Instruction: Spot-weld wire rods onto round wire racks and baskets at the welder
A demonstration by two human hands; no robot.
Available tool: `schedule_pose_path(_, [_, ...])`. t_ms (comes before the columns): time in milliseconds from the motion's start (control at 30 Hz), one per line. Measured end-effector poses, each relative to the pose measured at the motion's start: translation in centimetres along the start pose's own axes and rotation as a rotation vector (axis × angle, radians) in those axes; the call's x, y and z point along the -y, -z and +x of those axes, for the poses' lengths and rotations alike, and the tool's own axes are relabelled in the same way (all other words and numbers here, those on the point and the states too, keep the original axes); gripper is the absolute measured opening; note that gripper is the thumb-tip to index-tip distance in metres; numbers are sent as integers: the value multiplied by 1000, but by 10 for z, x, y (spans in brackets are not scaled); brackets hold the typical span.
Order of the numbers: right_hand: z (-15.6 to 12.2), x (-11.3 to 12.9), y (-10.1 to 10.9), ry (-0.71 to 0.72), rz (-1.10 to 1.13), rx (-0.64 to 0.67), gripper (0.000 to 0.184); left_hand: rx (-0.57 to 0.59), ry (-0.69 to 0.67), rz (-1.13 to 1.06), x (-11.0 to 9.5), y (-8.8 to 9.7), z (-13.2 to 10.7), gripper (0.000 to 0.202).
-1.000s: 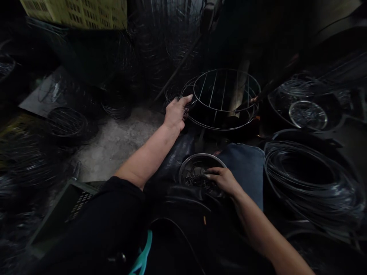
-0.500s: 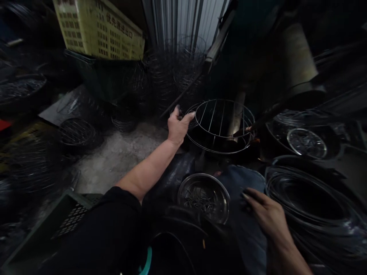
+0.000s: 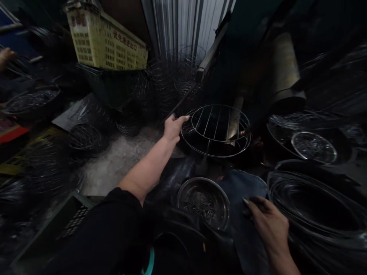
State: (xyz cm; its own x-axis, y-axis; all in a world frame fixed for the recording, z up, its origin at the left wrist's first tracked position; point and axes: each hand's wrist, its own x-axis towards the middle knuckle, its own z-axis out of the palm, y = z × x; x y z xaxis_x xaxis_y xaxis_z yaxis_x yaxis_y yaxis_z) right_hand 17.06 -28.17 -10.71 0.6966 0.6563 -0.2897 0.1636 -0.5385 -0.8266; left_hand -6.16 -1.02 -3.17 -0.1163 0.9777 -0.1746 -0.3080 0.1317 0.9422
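My left hand (image 3: 172, 128) reaches forward and grips the left edge of a round two-ring wire rack (image 3: 208, 120) between thumb and fingers. The rack's right side is by a dark rod with a copper-coloured tip (image 3: 242, 133). Over my denim-covered thigh, my right hand (image 3: 269, 219) is closed, thumb against curled fingers. Whatever it may hold is too dark to make out. Between my legs sits a steel bowl (image 3: 221, 204) with small bent wire pieces (image 3: 200, 206) in it.
A large wire coil (image 3: 312, 225) lies at the right, below a basin holding a metal ring (image 3: 314, 147). A yellow crate (image 3: 114, 46) is stacked on a dark bin (image 3: 111, 88). A green crate (image 3: 51, 233) stands lower left. Another person's hand (image 3: 6, 57) shows at the left edge.
The view has swung slightly left and up. My left hand and the rack appear a little further left and lower; the grip stays. Another person's hand has come into view at the far left.
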Motion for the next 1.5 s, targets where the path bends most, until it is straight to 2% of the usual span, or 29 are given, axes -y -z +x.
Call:
schedule_pose_path(67, [0,-4,-1,69,-57,-8,41,31,295,-104,7,3,-7,24])
schedule_pose_path(133, [1,-8,-3,142,-99,24,38,66,432,-151,9,1,-13,30])
schedule_pose_path(267, [7,-12,-5,184,-133,86,33,0,385,-73,5,-9,-14,31])
schedule_pose_path(400, [8,-5,-3,75,40,163,43,5,398,-26,3,-11,-9,27])
schedule_pose_path(500, [9,4,0,-48,195,202,52,-24,442,-164,5,-8,-6,25])
schedule_pose_path(600, [10,10,2,-100,252,184,55,-21,530,-335,8,-4,-7,21])
schedule_pose_path(800, [14,10,5,-62,209,254,50,19,599,-490,11,-1,-15,22])
schedule_pose_path(967, [15,5,8,-61,228,336,41,41,612,-528,14,1,-18,24])
schedule_pose_path(1100, [14,0,10,-48,204,336,35,47,604,-538,15,2,-22,28])
schedule_pose_path(1167, [14,6,10,-18,214,322,37,39,600,-534,16,2,-24,29])
schedule_pose_path(1233, [16,23,6,39,234,288,42,4,605,-484,17,2,-26,30])
schedule_pose_path(1300, [19,51,-3,146,235,262,40,-73,560,-387,20,2,-26,29])
schedule_pose_path(1333, [20,67,-10,212,236,257,36,-115,486,-332,20,2,-26,27])
schedule_pose_path(1367, [21,84,-19,268,238,265,34,-145,362,-277,20,3,-26,22])
schedule_pose_path(1433, [23,113,-38,328,316,243,36,-148,12,-151,16,2,-26,14])
schedule_pose_path(1500, [24,132,-57,373,415,185,40,-70,-313,51,7,1,-27,29])
